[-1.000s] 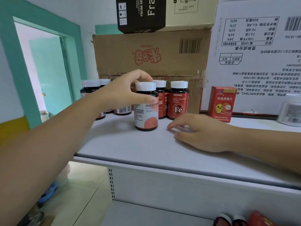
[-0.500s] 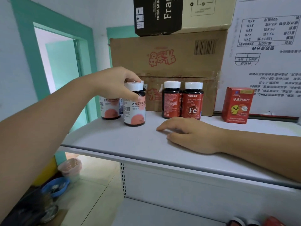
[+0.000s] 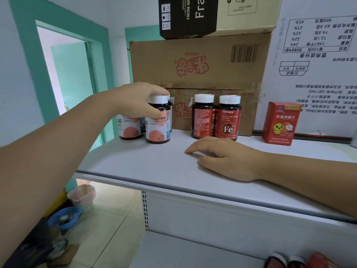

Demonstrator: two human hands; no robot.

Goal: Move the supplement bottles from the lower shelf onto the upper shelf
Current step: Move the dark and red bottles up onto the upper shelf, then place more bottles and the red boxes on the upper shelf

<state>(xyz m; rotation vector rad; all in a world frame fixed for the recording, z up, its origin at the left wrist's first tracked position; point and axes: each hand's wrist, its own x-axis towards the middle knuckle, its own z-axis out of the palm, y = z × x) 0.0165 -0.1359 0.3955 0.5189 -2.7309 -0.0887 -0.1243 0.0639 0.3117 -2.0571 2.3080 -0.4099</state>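
Fingers (image 3: pixel 157 92) of the left hand (image 3: pixel 135 102) drape over the white cap of the pale-labelled bottle (image 3: pixel 158 128), and the thumb presses on its dark shoulder: a curled grip from above. That bottle stands upright on the upper shelf (image 3: pixel 135 163), near the left end, base apparently down on the surface. Just behind it to the left sits a second pale bottle (image 3: pixel 130 130), its top hidden by the wrist. Across a gap to the right, two red-labelled bottles (image 3: pixel 229 122) stand side by side against the brown carton (image 3: pixel 193 60) along the back edge. Right in front of them the right hand (image 3: pixel 229 159) lies palm down on the shelf, fingers loose and slightly spread, holding nothing. Further right stands a red box (image 3: pixel 281 122). Down in the bottom right corner, bottle tops (image 3: pixel 278 260) show on the lower shelf (image 3: pixel 193 252).
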